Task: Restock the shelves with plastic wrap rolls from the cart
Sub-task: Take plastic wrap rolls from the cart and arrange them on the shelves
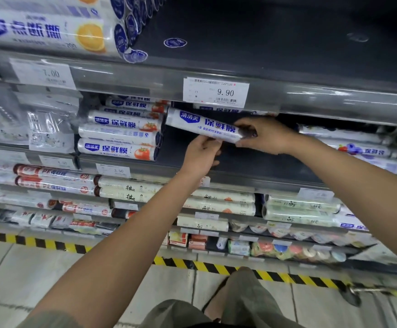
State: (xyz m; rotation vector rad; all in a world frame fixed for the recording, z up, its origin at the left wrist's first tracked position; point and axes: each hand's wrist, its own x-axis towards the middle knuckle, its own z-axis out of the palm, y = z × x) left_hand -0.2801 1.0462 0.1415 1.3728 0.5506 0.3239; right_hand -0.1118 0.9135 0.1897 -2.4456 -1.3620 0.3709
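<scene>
Above the knee (244, 292), 1 roll (202, 125) is clamped endwise by right hand (263, 136) fingers and pinched underneath by left hand (201, 152). It's best levelled, then slid in beside the stack (121, 136).

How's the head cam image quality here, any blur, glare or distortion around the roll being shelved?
Head view: the roll, held by left hand and right hand, is sharp, label readable; 9.90 tag legible, 7.00 tag near the left edge smeared; glare streaks on the price rail at right; top shelf dark, little detail; shelf lines bow from the wide lens.
</scene>
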